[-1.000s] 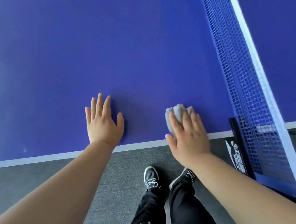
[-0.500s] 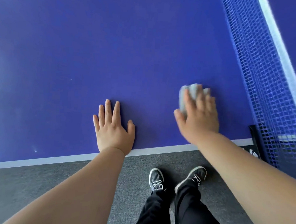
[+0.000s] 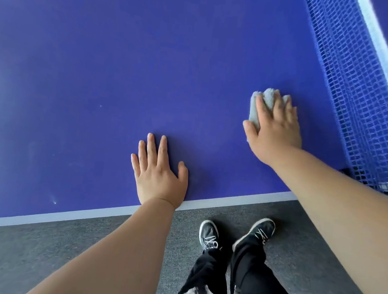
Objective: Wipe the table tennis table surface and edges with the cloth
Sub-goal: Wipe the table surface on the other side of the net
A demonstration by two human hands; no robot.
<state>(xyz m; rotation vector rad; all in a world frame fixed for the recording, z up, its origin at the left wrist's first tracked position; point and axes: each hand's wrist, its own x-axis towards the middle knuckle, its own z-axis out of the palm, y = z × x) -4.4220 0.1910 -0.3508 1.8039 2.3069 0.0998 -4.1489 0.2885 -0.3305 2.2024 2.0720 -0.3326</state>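
The blue table tennis table [image 3: 148, 63] fills the upper view, with a white line along its near edge [image 3: 69, 214]. My right hand [image 3: 276, 132] lies on top of a bunched pale grey cloth [image 3: 255, 109] and presses it onto the surface, close to the net. Its fingers stretch over the cloth, whose far and left parts stick out from under them. My left hand [image 3: 159, 174] rests flat on the table just inside the near edge, fingers straight and slightly spread, holding nothing.
A blue mesh net [image 3: 353, 89] with a white top band runs along the right side. Grey carpet [image 3: 43, 251] lies below the table edge. My two black shoes [image 3: 209, 235] stand close to the table.
My right hand has slid the cloth away from the near edge, farther onto the table and toward the net. My left hand has stayed flat in the same place.
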